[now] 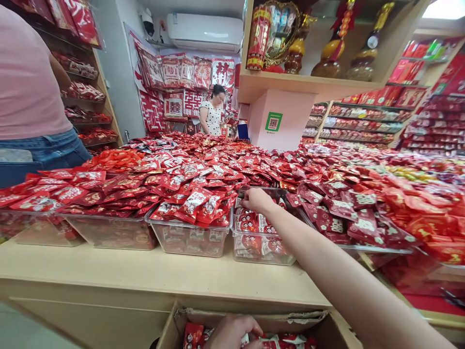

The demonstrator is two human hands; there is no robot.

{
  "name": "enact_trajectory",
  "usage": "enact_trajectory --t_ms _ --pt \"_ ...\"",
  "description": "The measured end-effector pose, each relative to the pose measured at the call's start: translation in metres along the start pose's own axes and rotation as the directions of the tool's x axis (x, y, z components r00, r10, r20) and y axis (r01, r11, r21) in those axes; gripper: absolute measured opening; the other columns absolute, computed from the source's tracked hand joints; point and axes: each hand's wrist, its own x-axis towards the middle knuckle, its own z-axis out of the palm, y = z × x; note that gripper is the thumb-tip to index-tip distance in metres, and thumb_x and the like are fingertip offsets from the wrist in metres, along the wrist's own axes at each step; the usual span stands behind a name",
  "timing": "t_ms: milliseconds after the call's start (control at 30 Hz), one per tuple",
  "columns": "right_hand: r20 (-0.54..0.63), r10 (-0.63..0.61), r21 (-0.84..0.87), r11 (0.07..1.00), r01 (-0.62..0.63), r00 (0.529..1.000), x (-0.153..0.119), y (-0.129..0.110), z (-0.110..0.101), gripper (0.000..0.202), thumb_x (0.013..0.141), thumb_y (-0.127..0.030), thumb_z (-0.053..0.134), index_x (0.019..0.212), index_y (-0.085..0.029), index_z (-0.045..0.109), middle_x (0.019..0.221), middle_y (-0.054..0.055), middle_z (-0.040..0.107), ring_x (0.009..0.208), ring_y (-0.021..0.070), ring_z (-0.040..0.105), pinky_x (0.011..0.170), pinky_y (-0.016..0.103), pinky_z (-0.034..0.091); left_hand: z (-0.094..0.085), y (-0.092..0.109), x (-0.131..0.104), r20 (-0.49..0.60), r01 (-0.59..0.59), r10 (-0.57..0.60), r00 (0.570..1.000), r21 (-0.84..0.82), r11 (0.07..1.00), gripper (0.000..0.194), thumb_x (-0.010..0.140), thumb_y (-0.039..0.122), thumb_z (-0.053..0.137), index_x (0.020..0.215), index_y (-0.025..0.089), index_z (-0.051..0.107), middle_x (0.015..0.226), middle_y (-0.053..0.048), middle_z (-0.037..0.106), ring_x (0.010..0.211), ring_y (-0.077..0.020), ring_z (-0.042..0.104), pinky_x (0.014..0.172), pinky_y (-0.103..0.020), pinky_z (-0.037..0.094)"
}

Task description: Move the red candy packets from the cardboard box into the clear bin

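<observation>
My right hand [254, 199] is closed at the back edge of a clear plastic bin [263, 254], above its red and white candy packets [247, 223]; what its fingers hold, if anything, I cannot make out. At the bottom, my left hand [234, 332] reaches into an open cardboard box [214, 316] with red packets [193, 333] inside. Its fingers are curled over the packets, and I cannot tell whether one is gripped. The packets in that bin sit lower than the heaps in the bins beside it.
More clear bins [191, 242] heaped with red packets line the beige counter [119, 271]. A wooden shelf [327, 82] with gourd bottles overhangs the middle. One person in pink [29, 77] stands at left; another person [214, 114] stands behind the display.
</observation>
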Motion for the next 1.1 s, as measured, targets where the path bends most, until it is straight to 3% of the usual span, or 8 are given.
enact_trajectory --t_ms 167,367,633,800,933,1100 --pt "0.062 -0.053 -0.039 0.998 0.055 0.997 -0.002 -0.001 0.002 0.024 0.065 -0.024 0.055 0.087 -0.016 0.061 0.09 0.009 0.062 0.078 0.0183 0.058 0.061 0.023 0.042 0.001 -0.001 -0.001 0.006 0.01 -0.01 1.0 0.001 1.0 0.022 0.076 0.032 0.046 0.092 0.026 0.06 0.087 0.001 0.066 0.079 -0.0146 0.058 0.069 -0.02 0.04" --pt "0.104 -0.112 -0.068 0.991 0.119 0.988 -0.003 -0.001 0.001 0.027 0.071 -0.031 0.05 0.088 -0.014 0.062 0.091 0.011 0.062 0.079 0.0192 0.058 0.063 0.022 0.042 0.007 -0.005 -0.001 0.024 0.02 -0.02 1.0 0.011 1.0 0.021 0.073 0.029 0.049 0.092 0.026 0.059 0.088 0.001 0.065 0.082 -0.0156 0.057 0.071 -0.02 0.04" --pt "0.177 -0.214 -0.031 0.974 0.223 0.961 -0.002 0.0 0.002 0.022 0.067 -0.019 0.053 0.086 -0.017 0.065 0.086 0.006 0.065 0.078 0.0179 0.058 0.065 0.021 0.041 0.004 0.013 -0.005 -0.021 0.038 -0.038 0.999 0.034 0.999 0.02 0.074 0.028 0.048 0.09 0.027 0.06 0.091 0.002 0.065 0.086 -0.0163 0.056 0.076 -0.023 0.039" --pt "0.175 -0.266 -0.011 0.962 0.272 0.948 0.0 -0.001 0.003 0.026 0.066 -0.012 0.05 0.086 -0.021 0.065 0.086 0.001 0.065 0.077 0.0149 0.058 0.065 0.017 0.041 0.011 -0.002 -0.003 0.043 0.022 -0.024 0.999 0.046 0.999 0.021 0.072 0.027 0.051 0.091 0.027 0.06 0.089 0.001 0.065 0.083 -0.0162 0.057 0.072 -0.021 0.04" --pt "0.137 -0.247 -0.045 0.966 0.255 0.959 0.003 -0.002 0.007 0.026 0.066 -0.013 0.05 0.088 -0.019 0.064 0.086 0.004 0.065 0.08 0.0172 0.058 0.067 0.019 0.041 0.018 -0.016 0.003 0.086 -0.04 0.036 0.996 0.046 0.998 0.022 0.073 0.029 0.05 0.092 0.028 0.061 0.089 0.001 0.066 0.081 -0.0154 0.059 0.071 -0.02 0.041" --pt "0.103 -0.211 -0.073 0.973 0.219 0.972 0.002 -0.003 0.011 0.022 0.067 -0.015 0.05 0.084 -0.014 0.064 0.086 0.009 0.065 0.077 0.0188 0.058 0.063 0.021 0.041 0.019 -0.016 0.011 0.158 -0.047 0.042 0.987 0.027 0.999 0.022 0.07 0.026 0.055 0.09 0.026 0.064 0.092 0.0 0.068 0.083 -0.0179 0.061 0.072 -0.021 0.043"
